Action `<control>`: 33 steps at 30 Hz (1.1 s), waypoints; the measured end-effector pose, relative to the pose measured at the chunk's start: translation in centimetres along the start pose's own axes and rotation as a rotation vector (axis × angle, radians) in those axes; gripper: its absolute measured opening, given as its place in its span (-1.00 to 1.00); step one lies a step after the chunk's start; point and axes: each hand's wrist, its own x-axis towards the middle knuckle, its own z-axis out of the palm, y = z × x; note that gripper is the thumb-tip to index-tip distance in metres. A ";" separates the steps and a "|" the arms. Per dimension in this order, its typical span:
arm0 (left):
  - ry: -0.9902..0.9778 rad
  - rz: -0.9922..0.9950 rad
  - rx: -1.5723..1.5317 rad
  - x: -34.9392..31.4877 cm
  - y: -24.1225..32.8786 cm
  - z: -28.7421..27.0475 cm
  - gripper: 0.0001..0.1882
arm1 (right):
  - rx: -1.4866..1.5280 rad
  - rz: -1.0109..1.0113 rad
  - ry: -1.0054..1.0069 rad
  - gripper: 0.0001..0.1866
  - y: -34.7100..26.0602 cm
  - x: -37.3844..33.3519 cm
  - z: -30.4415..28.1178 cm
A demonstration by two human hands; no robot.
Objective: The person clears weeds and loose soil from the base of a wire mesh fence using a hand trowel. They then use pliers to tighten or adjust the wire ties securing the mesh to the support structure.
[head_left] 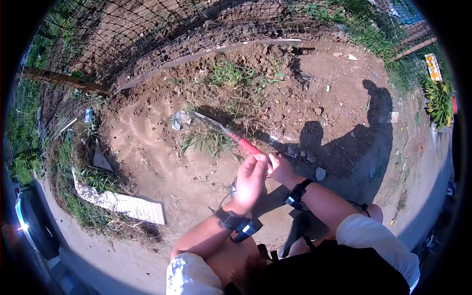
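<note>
My left hand and my right hand are close together in the middle of the view, both with fingers closed at the near end of a long red-handled tool. From my hands it points away and to the left, with dark marks partway along the red. Its far part is narrow and shiny, like a blade, but its exact kind cannot be made out. The far end is over dry soil beside a grass clump and a pale scrap. My fingers hide the tool's near end.
Dug, lumpy soil lies ahead, edged by a long board and black netting. A white ridged panel lies at left among weeds. A parked vehicle is far left; a leafy plant is far right.
</note>
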 end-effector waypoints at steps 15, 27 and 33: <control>0.027 -0.004 0.109 -0.9 -0.5 0.1 -0.84 | 0.155 0.019 0.051 -0.66 -2.7 2.3 -3.5; -0.182 -0.050 -1.006 4.4 10.0 -5.0 -0.33 | 0.373 0.119 -0.055 -0.65 -6.2 4.8 -8.9; -0.567 0.255 -0.919 4.8 13.0 -6.3 -0.37 | 0.187 0.071 -0.043 -0.52 -6.9 4.8 -8.1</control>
